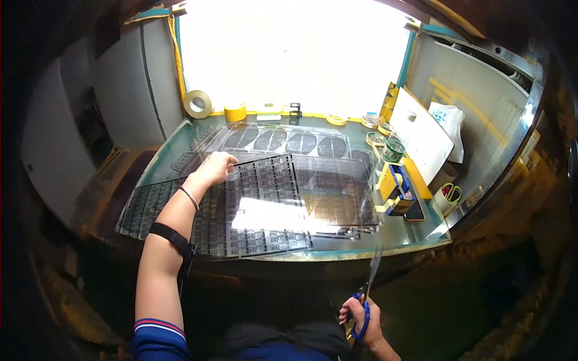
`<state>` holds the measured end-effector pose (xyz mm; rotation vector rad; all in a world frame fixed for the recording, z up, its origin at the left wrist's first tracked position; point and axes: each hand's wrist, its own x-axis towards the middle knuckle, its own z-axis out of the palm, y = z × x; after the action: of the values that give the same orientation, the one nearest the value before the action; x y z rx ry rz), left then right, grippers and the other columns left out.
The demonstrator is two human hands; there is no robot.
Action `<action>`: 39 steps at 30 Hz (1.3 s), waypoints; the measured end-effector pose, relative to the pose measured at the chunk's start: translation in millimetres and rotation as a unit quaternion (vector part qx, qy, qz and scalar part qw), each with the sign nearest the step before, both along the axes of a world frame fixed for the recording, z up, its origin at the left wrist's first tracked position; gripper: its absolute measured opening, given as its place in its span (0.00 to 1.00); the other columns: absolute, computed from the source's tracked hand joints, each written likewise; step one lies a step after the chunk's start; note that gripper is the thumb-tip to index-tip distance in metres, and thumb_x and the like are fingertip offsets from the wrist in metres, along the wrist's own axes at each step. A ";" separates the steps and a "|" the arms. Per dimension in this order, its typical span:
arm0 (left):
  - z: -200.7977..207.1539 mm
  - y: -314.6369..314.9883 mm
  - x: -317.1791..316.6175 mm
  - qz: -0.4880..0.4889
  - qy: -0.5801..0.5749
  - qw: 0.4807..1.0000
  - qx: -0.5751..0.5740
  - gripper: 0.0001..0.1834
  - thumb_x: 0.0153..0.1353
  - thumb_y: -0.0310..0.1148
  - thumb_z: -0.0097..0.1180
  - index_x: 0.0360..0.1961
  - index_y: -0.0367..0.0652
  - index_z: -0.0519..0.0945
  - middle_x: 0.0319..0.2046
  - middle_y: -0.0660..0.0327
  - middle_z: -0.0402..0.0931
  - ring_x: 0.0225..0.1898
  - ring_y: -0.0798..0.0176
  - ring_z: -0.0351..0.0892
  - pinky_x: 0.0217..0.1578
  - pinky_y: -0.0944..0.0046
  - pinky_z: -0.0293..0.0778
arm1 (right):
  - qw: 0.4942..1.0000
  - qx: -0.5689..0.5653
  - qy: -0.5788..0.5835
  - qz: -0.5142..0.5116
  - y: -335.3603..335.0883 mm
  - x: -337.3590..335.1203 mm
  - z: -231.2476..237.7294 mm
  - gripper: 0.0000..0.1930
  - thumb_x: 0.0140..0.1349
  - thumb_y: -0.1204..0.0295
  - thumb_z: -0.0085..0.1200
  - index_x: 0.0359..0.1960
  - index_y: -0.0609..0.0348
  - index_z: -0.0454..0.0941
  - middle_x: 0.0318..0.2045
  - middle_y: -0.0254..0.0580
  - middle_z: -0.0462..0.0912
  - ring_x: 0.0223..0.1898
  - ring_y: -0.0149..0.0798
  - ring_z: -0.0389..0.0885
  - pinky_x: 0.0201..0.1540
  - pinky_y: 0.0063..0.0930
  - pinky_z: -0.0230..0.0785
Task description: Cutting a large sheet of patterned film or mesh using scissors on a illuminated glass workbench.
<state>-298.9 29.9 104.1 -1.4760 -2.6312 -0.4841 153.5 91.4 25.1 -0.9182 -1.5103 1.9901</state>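
My left hand (216,168) reaches over the table, its fingers closed at the far edge of a clear film sheet (265,180) printed with dark rows of small patterns. The sheet slants over other films, and a bright reflection lies across it. In front of the table's near edge, my right hand (371,322) grips scissors (360,328) by their blue handles. Their blades point up and away, slightly blurred, and touch no film. A film with large dark ovals (271,140) lies farther back, and another dark printed film (337,195) lies to the right.
A bright lit panel (289,54) stands behind the table. Tape rolls (198,104) line the back edge. On the right are a blue and yellow tape dispenser (394,186), more tape rolls (393,150), a phone (415,209), and a cup (445,198) with green-handled scissors.
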 end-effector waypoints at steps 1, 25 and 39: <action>-5.1 0.4 -1.2 -0.003 -0.004 1.000 -0.002 0.13 0.48 0.24 0.53 0.38 0.41 0.77 0.34 0.48 0.76 0.38 0.52 0.76 0.40 0.63 0.70 | 1.000 0.000 -0.010 0.017 -1.4 -0.2 -0.3 0.11 0.57 0.66 0.47 0.27 0.64 0.69 0.21 0.41 0.73 0.22 0.32 0.74 0.25 0.24 0.69; -82.0 -71.2 263.6 -0.352 -0.057 0.892 0.279 0.11 0.46 0.34 0.61 0.29 0.38 0.78 0.28 0.56 0.77 0.30 0.60 0.77 0.30 0.65 0.74 | 0.923 -0.253 -0.009 0.291 -19.3 6.4 -16.0 0.21 0.63 0.56 0.34 0.38 0.66 0.68 0.28 0.42 0.74 0.28 0.32 0.74 0.31 0.23 0.68; -110.8 -32.4 269.2 -0.027 -0.737 0.602 0.305 0.09 0.56 0.32 0.53 0.33 0.37 0.76 0.26 0.60 0.75 0.21 0.71 0.73 0.19 0.74 0.71 | 0.866 -0.396 0.084 0.294 -22.4 6.4 -15.3 0.32 0.62 0.47 0.23 0.33 0.67 0.68 0.24 0.40 0.71 0.25 0.32 0.70 0.27 0.22 0.65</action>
<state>-29.7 -2.5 -6.8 -0.8545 -2.2677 -3.3194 159.8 69.0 9.9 -0.5390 -0.8965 3.1619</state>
